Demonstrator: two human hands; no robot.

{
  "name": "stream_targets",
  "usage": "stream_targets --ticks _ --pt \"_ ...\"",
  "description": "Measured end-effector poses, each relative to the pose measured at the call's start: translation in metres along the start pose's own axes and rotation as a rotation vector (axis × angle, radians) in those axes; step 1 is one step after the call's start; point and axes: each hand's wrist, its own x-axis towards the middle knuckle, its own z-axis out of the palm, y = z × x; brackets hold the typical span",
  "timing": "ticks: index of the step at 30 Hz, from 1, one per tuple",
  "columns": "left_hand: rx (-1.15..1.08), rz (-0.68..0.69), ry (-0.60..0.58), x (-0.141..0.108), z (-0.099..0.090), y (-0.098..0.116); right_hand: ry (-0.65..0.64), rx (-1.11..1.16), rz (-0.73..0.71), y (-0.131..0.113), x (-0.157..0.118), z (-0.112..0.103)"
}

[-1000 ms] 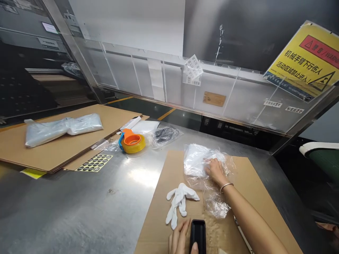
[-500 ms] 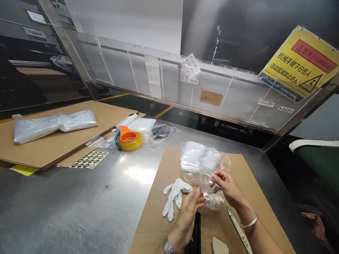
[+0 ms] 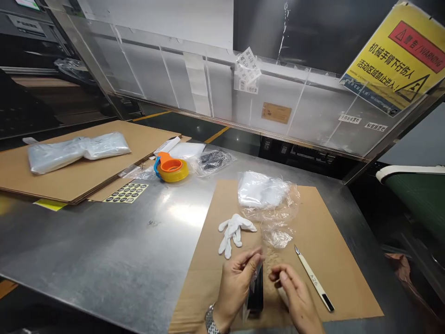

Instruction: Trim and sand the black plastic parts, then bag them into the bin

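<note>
My left hand (image 3: pixel 236 285) is closed in a pinch, with a thin piece of clear plastic film (image 3: pixel 256 277) hanging from the fingertips. Below it a long black object (image 3: pixel 256 294) lies on the cardboard sheet (image 3: pixel 205 278), partly covered by that hand. My right hand (image 3: pixel 294 292) is just to the right, fingers loosely curled and thumb apart, with nothing visible in it. Right of this hand lies a craft knife (image 3: pixel 314 278) with a pale handle marked A26. Crumpled clear plastic (image 3: pixel 278 235) and a white glove (image 3: pixel 234 232) rest beyond the hands.
Clear bags with white contents (image 3: pixel 260 190) lie at the cardboard's far end. An orange tape dispenser (image 3: pixel 172 168), a round-sticker sheet (image 3: pixel 128 192) and stacked cardboard (image 3: pixel 52 190) with a plastic-wrapped bundle (image 3: pixel 78 150) are on the left. A clear panel (image 3: pixel 222 97) stands behind the metal table.
Both hands have come back from the crumpled plastic toward me, and my right hand has let go of it. The view has tipped downward, showing the whole knife.
</note>
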Motion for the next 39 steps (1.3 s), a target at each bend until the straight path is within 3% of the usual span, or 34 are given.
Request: stream_targets --ticks 2,4,10,14,17,20,23,26,29,32,39 --pt "0.114 0.037 -0.067 -0.011 -0.004 0.0 0.056 -0.041 -0.032 -0.009 -0.001 -0.002" --pt "0.166 0.057 -0.151 -0.021 -0.006 0.002 0.025 -0.087 -0.068 -0.02 0.002 -0.003" --pt "0.036 -0.095 -0.356 -0.032 -0.024 0.01 -0.318 0.181 0.077 -0.029 0.01 -0.008" --pt "0.12 -0.176 -0.3 -0.038 -0.032 0.013 -0.281 0.143 0.106 -0.021 0.0 -0.004" --pt "0.13 -0.111 -0.244 -0.046 -0.028 0.015 -0.261 0.044 0.028 -0.017 -0.008 0.011" --pt "0.109 -0.081 -0.276 -0.052 -0.026 0.014 -0.256 0.033 -0.034 -0.016 -0.011 0.021" --pt "0.025 -0.198 -0.276 -0.054 -0.028 0.01 -0.322 0.131 0.026 -0.015 -0.007 0.017" --pt "-0.028 -0.308 -0.196 -0.055 -0.03 0.006 -0.319 0.127 0.073 -0.011 -0.002 0.006" --pt "0.003 -0.297 -0.133 -0.056 -0.03 0.005 -0.236 0.099 0.082 -0.007 0.0 -0.002" --pt "0.066 -0.273 -0.143 -0.057 -0.03 0.006 -0.212 0.062 0.054 -0.008 -0.002 -0.004" --pt "0.138 -0.273 -0.234 -0.053 -0.039 0.003 -0.376 -0.012 -0.009 -0.013 -0.003 0.0"
